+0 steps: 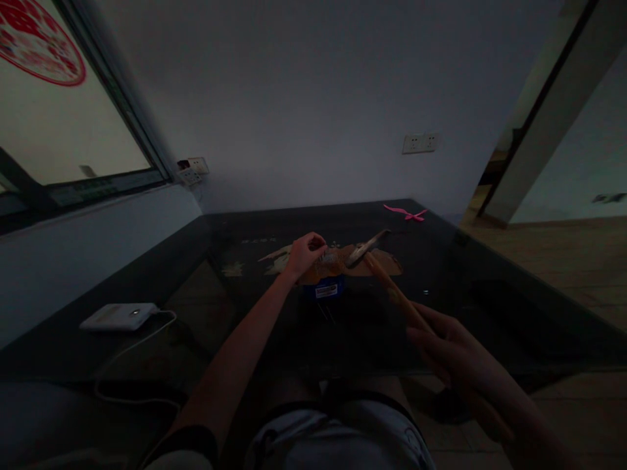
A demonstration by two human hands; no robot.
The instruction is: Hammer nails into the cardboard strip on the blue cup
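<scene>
My right hand (448, 343) is wrapped round the wooden handle of a hammer (399, 297). The hammer's metal head is over a flat brown piece (385, 264) in the middle of the dark table. To the left, my left hand (307, 254) has its fingers drawn together in a pinch above a brown board-like piece (333, 262). Whatever is between those fingertips is too small and dim to name. A blue box (324, 288) with a white label sits just in front of that piece. Thin pale slivers (326, 313) lie nearer me on the table.
A white power bank (120, 317) with a white cable lies at the table's left. Something thin and pink (409, 213) rests at the back right corner. Wall sockets (420, 143) are above the table's far edge. The dark tabletop (235, 228) looks glossy.
</scene>
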